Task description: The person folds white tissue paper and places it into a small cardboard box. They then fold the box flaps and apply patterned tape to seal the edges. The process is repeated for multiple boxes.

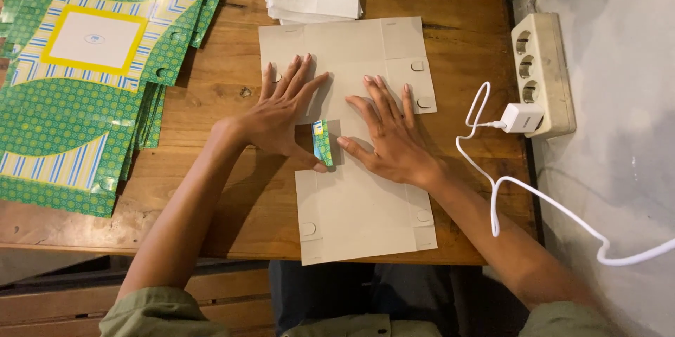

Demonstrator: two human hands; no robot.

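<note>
Both hands lie flat with fingers spread on a grey die-cut card blank (351, 196), the left hand (281, 115) and right hand (387, 129) gripping nothing. Between the thumbs a small green printed flap (322, 142) stands folded up, touching the left thumb. The blank's long axis runs away from the person across the wooden table (211, 98), with a stack of green printed blanks (77, 98) off to the left.

Two bare forearms lead to the left hand (278, 115) and right hand (387, 136). Olive-green sleeves are pushed up past the elbows. No rings, watch or bracelets show. Dark trousers cover the lap.
</note>
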